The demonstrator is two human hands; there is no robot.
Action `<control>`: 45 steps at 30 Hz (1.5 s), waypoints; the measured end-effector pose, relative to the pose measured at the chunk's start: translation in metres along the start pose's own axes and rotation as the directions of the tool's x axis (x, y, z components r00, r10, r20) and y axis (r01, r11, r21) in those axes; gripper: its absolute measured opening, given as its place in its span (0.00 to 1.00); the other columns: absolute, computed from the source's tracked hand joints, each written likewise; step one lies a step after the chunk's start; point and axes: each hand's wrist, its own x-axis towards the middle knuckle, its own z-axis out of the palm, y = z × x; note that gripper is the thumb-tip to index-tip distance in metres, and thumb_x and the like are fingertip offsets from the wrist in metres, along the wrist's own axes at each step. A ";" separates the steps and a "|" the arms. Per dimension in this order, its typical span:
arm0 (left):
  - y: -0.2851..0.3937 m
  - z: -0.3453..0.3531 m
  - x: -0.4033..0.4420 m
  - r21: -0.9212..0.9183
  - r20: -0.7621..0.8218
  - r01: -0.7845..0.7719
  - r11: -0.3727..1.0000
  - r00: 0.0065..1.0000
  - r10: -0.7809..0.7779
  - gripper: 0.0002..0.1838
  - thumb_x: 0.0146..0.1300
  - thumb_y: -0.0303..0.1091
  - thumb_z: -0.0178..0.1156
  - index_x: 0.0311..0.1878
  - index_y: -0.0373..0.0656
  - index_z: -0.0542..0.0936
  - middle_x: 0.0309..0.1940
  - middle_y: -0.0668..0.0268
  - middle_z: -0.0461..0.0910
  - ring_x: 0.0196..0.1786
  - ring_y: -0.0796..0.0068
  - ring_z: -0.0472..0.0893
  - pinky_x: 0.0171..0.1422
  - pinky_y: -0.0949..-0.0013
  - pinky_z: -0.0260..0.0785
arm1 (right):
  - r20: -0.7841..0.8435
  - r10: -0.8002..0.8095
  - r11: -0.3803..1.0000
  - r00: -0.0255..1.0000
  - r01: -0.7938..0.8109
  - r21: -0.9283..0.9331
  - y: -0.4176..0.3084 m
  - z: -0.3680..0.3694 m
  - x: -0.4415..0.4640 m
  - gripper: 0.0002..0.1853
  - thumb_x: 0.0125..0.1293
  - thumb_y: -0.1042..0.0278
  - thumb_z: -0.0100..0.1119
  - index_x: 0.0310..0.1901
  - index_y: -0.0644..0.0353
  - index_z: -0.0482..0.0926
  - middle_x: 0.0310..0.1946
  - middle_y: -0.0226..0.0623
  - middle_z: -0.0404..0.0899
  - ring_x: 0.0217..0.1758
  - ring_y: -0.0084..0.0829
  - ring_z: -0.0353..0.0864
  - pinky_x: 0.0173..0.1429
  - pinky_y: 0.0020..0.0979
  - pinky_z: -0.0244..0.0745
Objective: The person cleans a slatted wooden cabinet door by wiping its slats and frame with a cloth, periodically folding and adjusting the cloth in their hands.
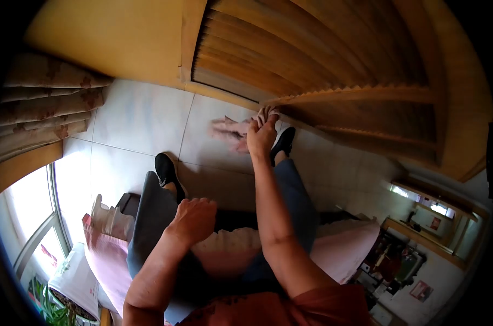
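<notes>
Stretched forward toward the wooden cabinet, my right hand [262,133] is closed on a pinkish-brown cloth [231,128]. Part of the cloth bunches up above the fingers, and its loose end hangs out to the left, smeared by motion. My left hand [194,220] is curled into a fist near my left knee, its back toward me. No object shows around that fist, though its palm is hidden. The louvred wooden door [311,49] stands just beyond my right hand; whether the cloth touches it I cannot tell.
My feet in dark shoes [167,169] rest on pale floor tiles [132,119]. I sit on a pink-covered seat [105,252]. A patterned curtain [50,103] hangs at left above a bright window [26,209], with a potted plant [45,304] below. A mirror [439,214] is at right.
</notes>
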 end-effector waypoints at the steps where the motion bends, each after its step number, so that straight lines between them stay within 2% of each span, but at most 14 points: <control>1: 0.000 -0.002 0.000 0.000 0.001 0.002 1.000 1.000 -0.002 0.09 0.64 0.34 0.54 0.41 0.41 0.79 0.41 0.56 0.81 0.48 0.57 0.82 0.53 0.56 0.71 | -0.032 -0.050 0.998 0.998 0.049 -0.049 0.004 -0.002 -0.005 0.32 0.61 0.74 0.58 0.66 0.65 0.58 0.37 0.54 0.83 0.44 0.59 0.82 0.48 0.42 0.78; 5: 0.002 0.003 0.000 0.025 -0.015 -0.016 1.000 1.000 0.016 0.08 0.64 0.33 0.54 0.40 0.40 0.79 0.40 0.56 0.81 0.48 0.56 0.82 0.52 0.55 0.72 | 0.005 -0.119 0.952 0.993 0.115 -0.284 0.008 -0.009 0.011 0.36 0.60 0.68 0.61 0.68 0.64 0.57 0.40 0.60 0.82 0.45 0.57 0.83 0.47 0.49 0.79; 12: 0.001 0.010 0.003 -0.004 -0.110 -0.018 1.000 0.994 0.018 0.06 0.57 0.27 0.53 0.34 0.42 0.79 0.35 0.57 0.81 0.43 0.58 0.82 0.48 0.56 0.72 | 0.029 -0.176 0.917 0.984 0.175 -0.359 0.014 -0.003 0.025 0.37 0.60 0.66 0.61 0.68 0.63 0.55 0.48 0.57 0.81 0.49 0.53 0.83 0.49 0.47 0.79; 15: 0.004 0.001 0.004 -0.004 0.022 0.002 1.000 1.000 -0.002 0.08 0.64 0.32 0.52 0.39 0.40 0.79 0.41 0.55 0.82 0.48 0.55 0.82 0.52 0.54 0.71 | 0.122 0.072 0.904 0.990 -0.013 -0.427 0.002 0.001 0.026 0.37 0.61 0.65 0.60 0.69 0.62 0.53 0.51 0.54 0.80 0.52 0.51 0.82 0.51 0.46 0.79; 20: -0.001 -0.001 0.002 -0.005 0.015 -0.002 1.000 1.000 0.002 0.08 0.63 0.32 0.52 0.40 0.41 0.79 0.41 0.55 0.82 0.49 0.55 0.82 0.53 0.54 0.71 | 0.002 0.264 0.940 0.964 -0.257 -0.223 -0.015 0.023 0.025 0.39 0.65 0.64 0.53 0.74 0.55 0.46 0.49 0.58 0.81 0.53 0.58 0.80 0.57 0.48 0.75; 24: 0.000 -0.001 -0.001 -0.021 -0.025 -0.009 1.000 1.000 0.008 0.08 0.63 0.31 0.52 0.40 0.40 0.79 0.41 0.55 0.81 0.49 0.55 0.81 0.53 0.54 0.71 | -0.025 0.280 0.942 0.960 -0.279 -0.189 0.016 0.018 0.021 0.36 0.65 0.65 0.52 0.73 0.59 0.52 0.47 0.56 0.81 0.48 0.55 0.83 0.54 0.45 0.77; 26: 0.003 -0.003 -0.001 -0.029 -0.009 -0.012 1.000 1.000 0.012 0.08 0.63 0.31 0.52 0.40 0.40 0.79 0.41 0.55 0.81 0.49 0.55 0.81 0.54 0.54 0.71 | 0.206 0.397 0.908 0.894 -0.416 0.054 0.105 0.039 0.018 0.31 0.64 0.70 0.52 0.69 0.65 0.59 0.53 0.54 0.79 0.54 0.48 0.80 0.56 0.36 0.76; 28: 0.003 -0.008 0.001 -0.030 0.006 -0.007 1.000 1.000 0.008 0.08 0.63 0.30 0.52 0.40 0.40 0.79 0.41 0.55 0.81 0.50 0.55 0.81 0.54 0.54 0.71 | 0.257 0.267 0.843 0.929 -0.354 0.405 0.099 0.012 -0.010 0.28 0.61 0.73 0.51 0.64 0.68 0.66 0.51 0.50 0.78 0.49 0.35 0.77 0.54 0.24 0.71; 32: 0.004 -0.001 -0.002 0.016 0.006 -0.007 1.000 1.000 0.006 0.09 0.61 0.29 0.52 0.41 0.40 0.79 0.41 0.55 0.81 0.51 0.55 0.81 0.55 0.55 0.71 | 0.180 0.224 0.849 0.958 -0.282 0.447 0.083 -0.016 -0.037 0.27 0.60 0.73 0.54 0.64 0.68 0.68 0.41 0.45 0.78 0.38 0.29 0.72 0.47 0.20 0.68; 34: 0.005 -0.002 0.001 0.010 0.003 -0.017 1.000 1.000 0.017 0.09 0.61 0.29 0.52 0.41 0.40 0.78 0.42 0.54 0.81 0.51 0.55 0.81 0.55 0.55 0.71 | -0.003 -0.106 0.976 0.994 0.104 0.192 0.046 -0.035 -0.033 0.29 0.60 0.72 0.56 0.65 0.64 0.68 0.38 0.50 0.81 0.35 0.38 0.80 0.45 0.27 0.74; 35: 0.006 -0.003 0.001 0.004 -0.006 -0.018 1.000 1.000 0.018 0.09 0.61 0.29 0.52 0.42 0.39 0.78 0.42 0.54 0.81 0.51 0.55 0.81 0.55 0.55 0.71 | 0.023 -0.132 0.987 0.991 0.130 0.090 0.043 -0.038 -0.026 0.32 0.61 0.71 0.57 0.68 0.60 0.65 0.37 0.55 0.82 0.39 0.53 0.83 0.45 0.36 0.78; 38: 0.005 -0.001 0.003 -0.008 -0.017 -0.026 1.000 1.000 0.026 0.09 0.61 0.29 0.52 0.42 0.39 0.78 0.42 0.54 0.81 0.51 0.55 0.81 0.55 0.55 0.71 | -0.074 -0.224 0.973 0.972 0.227 0.039 0.011 -0.041 -0.008 0.35 0.60 0.71 0.58 0.70 0.58 0.60 0.43 0.59 0.81 0.48 0.59 0.80 0.48 0.45 0.78; 44: 0.002 0.004 0.004 -0.018 -0.088 -0.024 1.000 0.996 0.022 0.07 0.58 0.27 0.53 0.36 0.40 0.80 0.37 0.56 0.82 0.46 0.56 0.82 0.51 0.54 0.71 | -0.141 -0.246 0.969 0.959 0.239 -0.063 0.001 -0.029 0.017 0.33 0.60 0.68 0.58 0.68 0.58 0.61 0.51 0.60 0.79 0.52 0.60 0.79 0.54 0.49 0.76; 45: 0.002 0.003 0.004 -0.014 -0.090 -0.026 1.000 0.996 0.024 0.07 0.58 0.27 0.53 0.36 0.40 0.80 0.37 0.56 0.82 0.46 0.56 0.82 0.50 0.54 0.71 | -0.071 -0.113 0.987 0.991 0.104 -0.127 -0.004 -0.028 0.018 0.34 0.60 0.68 0.58 0.69 0.58 0.60 0.51 0.59 0.79 0.52 0.59 0.79 0.55 0.49 0.75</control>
